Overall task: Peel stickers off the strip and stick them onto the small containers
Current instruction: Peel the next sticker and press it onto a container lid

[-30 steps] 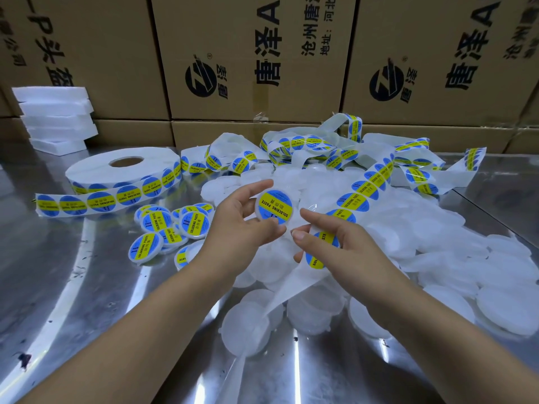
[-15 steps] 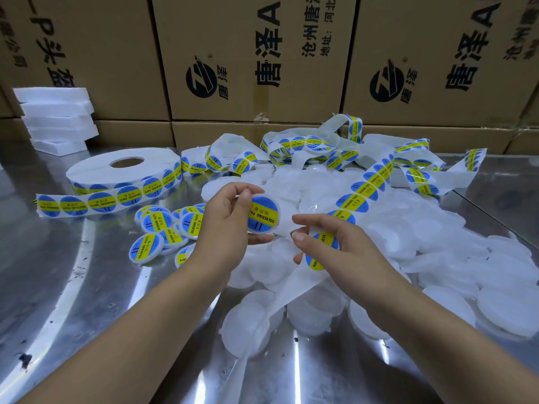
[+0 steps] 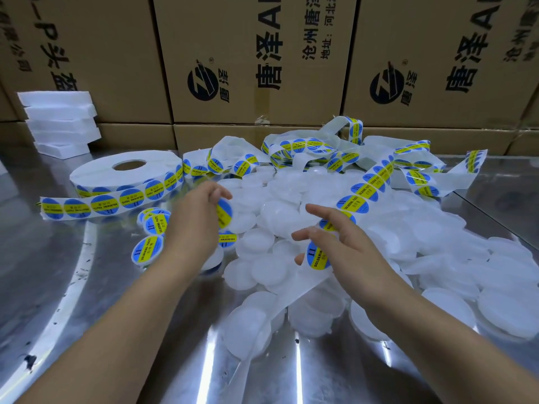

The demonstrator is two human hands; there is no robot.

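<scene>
Where cardboard boxes (image 3: 248,53) wall off the far edge of the steel table (image 3: 58,287), a heap of white small containers (image 3: 437,237) spreads across its middle and right side. Toward the far left corner lies the sticker roll (image 3: 125,173). A sticker strip (image 3: 370,182) loops over the heap. The left hand (image 3: 192,225) curls around a labelled container (image 3: 225,212), blurred. The right hand (image 3: 347,246) spreads straight fingers over the strip; whether its thumb pins it, I cannot tell.
</scene>
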